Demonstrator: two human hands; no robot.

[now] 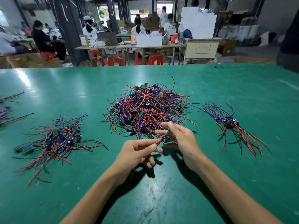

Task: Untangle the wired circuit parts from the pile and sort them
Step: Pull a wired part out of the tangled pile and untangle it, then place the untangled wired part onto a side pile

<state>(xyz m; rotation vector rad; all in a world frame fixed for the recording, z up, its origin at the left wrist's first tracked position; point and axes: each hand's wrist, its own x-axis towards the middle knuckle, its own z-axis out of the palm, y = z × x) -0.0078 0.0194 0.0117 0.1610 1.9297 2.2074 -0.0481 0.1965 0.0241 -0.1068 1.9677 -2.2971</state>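
A person's two bare hands worked over a green desk (210, 183) in a busy workshop. The left hand (139, 152) pinched red wires between thumb and forefinger, its other fingers curled beneath. The right hand (179, 139) held a small circuit part (165, 139) by a blue wire pinched between thumb and forefinger, the remaining fingers loosely spread. The part, a tiny green board with dark blue components, hung between the two hands, just in front of the near edge of the main pile.

That tangled pile (147, 107) of red, blue and black wires and small boards sat at the middle of the desk, beyond the hands. A looser heap of sorted parts (59, 139) lay to the left of the hands, well apart from the pile. A smaller, tidier bundle (229, 123) lay to the right, its boards grouped together and its wires fanned out toward the near edge. More wired parts (9, 109), blurred, showed at the desk's far left edge.

Beyond the desk, seated workers (40, 38) sat at other tables amid red stools (115, 59), cardboard cartons (32, 61) and white boxes (198, 21).
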